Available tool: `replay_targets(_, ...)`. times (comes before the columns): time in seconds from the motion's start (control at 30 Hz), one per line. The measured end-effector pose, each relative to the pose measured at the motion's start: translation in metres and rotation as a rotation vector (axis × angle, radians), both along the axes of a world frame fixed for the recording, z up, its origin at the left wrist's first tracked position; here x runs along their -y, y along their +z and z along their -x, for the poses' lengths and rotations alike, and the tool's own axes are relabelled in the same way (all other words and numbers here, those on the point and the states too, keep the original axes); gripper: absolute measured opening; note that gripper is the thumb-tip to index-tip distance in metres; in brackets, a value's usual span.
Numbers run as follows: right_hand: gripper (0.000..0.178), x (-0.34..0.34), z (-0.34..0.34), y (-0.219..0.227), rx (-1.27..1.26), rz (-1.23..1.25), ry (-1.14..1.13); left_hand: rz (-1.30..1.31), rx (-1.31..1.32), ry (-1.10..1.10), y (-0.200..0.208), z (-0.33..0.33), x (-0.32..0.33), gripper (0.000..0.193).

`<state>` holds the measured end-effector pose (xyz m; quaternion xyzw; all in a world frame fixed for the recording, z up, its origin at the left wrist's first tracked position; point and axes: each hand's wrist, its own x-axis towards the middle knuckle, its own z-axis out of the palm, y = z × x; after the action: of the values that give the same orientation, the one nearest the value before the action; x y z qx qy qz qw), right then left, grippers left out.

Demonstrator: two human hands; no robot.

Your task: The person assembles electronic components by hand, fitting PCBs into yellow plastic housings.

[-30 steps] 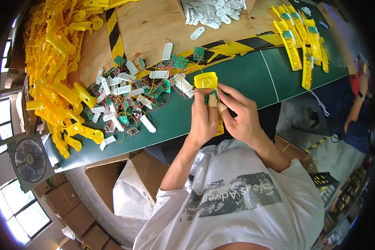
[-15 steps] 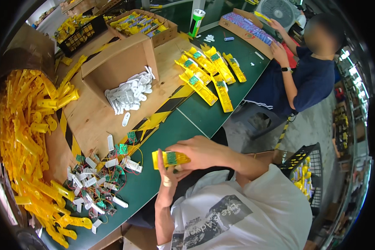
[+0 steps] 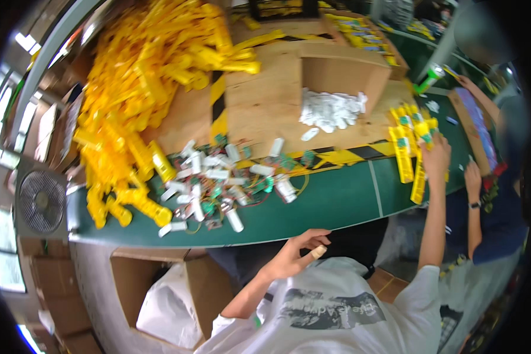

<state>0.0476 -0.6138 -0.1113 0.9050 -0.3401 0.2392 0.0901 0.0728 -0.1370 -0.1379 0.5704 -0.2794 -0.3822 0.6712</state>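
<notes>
Where the left end is heaped: yellow casings (image 3: 135, 100) are piled high on the worktop (image 3: 330, 200), with a few spread close to its near edge; were the pile knocked, some could be sent to the floor.
Wired parts: white modules (image 3: 217, 174) and green boards (image 3: 268, 185) are tangled by thin wires beside the pile; were one tugged, others could be dragged along or a wire strained. Single wires are hard to trace through the blur.
Left hand (image 3: 296, 256): it is held in front of the white shirt (image 3: 330, 336), short of the worktop's edge; its grip is slack, fingers half curled, and nothing is seen in it.
Tipped carton (image 3: 329, 71): loose white pieces (image 3: 336, 112) are contained in it, one being left outside its mouth.
Boarded casings (image 3: 402, 158): they are laid close together, boards upward, on the worktop's right part; were they brushed by fingers, a board could be jogged loose.
Right hand (image 3: 436, 158): it is stretched over that group; whether a casing is gripped or merely touched cannot be told, the fingertips being blurred.
Far right: a co-worker's hand (image 3: 473, 178) is seen by a long carton (image 3: 468, 134); that person's outline is partly lost at the dark rim.
</notes>
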Motion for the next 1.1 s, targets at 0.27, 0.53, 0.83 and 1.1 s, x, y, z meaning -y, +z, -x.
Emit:
replay_targets(0.27, 0.03, -0.189, -0.056, 0.013, 0.199, -0.841, 0.679, 0.787, 0.929, 0.502, 0.113, -0.03, -0.084, 0.02)
replay_targets(0.53, 0.025, -0.273, -0.147, 0.015, 0.046, -0.676, 0.837, 0.786, 0.886, 0.303, 0.125, -0.07, -0.078, 0.023)
replay_targets(0.83, 0.021, -0.307, -0.197, -0.015, -0.167, -0.485, 0.822, 0.914, 0.947, 0.284, 0.148, -0.097, -0.042, 0.026)
replay_targets(1.1, 0.015, -0.317, -0.181, 0.002, 0.182, -0.521, 0.86, 1.06, 1.011, 0.43, 0.162, -0.12, -0.005, 0.029)
